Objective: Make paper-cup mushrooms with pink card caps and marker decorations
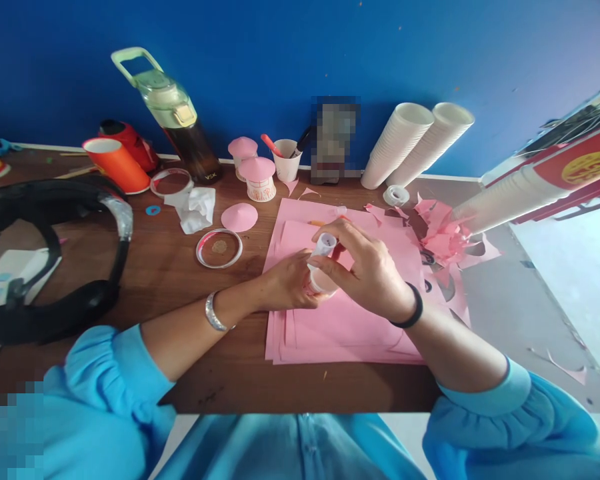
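Observation:
Over the pink paper sheets, my left hand is closed around a small paper cup, partly hidden by my fingers. My right hand grips a small white cylinder between thumb and fingers, right at the cup's upper edge. Whether the two touch is unclear. Left of the sheets lies a loose pink paper cone. Behind it stand two decorated cups with pink cone tops, the nearer one showing orange drawings.
Two tape rings lie left of the sheets. A bottle, a cup with pens, a phone and white cup stacks stand behind. Pink scraps lie right; a black headset-like object is left.

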The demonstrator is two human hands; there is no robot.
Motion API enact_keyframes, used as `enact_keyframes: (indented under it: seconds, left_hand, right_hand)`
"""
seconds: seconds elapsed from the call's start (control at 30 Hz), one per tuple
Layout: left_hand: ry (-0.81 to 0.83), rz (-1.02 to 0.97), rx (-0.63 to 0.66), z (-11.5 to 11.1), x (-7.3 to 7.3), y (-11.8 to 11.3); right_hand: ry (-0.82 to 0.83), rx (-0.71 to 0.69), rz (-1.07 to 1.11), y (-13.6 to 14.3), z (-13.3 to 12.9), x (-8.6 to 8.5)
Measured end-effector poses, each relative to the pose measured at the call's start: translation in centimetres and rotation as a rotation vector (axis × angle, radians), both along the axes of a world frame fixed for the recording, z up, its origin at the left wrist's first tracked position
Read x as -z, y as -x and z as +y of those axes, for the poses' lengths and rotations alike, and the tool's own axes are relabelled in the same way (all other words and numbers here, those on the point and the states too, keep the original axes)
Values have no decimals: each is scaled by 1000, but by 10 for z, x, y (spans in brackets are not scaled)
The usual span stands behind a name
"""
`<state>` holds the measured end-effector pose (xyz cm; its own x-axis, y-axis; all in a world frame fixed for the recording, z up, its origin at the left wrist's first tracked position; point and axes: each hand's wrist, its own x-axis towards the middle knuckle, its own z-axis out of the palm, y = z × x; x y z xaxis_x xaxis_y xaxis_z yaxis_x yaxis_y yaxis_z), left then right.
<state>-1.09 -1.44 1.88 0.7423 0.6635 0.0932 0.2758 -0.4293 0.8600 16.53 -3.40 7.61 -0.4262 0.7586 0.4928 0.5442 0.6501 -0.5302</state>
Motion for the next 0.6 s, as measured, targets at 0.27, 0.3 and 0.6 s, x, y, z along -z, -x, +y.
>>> enact_keyframes:
  seconds: [0.27, 0.3, 0.6]
  left_hand:
    - [-9, 1, -20, -1, -1, 0]
    - [-13, -11, -15, -1, -2, 0]
    - [-29, -17, -19, 1, 1, 0]
  right_hand:
    - [-32, 85, 45, -1, 2, 0]
    - [-20, 63, 36, -1, 0, -2]
    - [-47, 67, 43, 5, -1, 2]
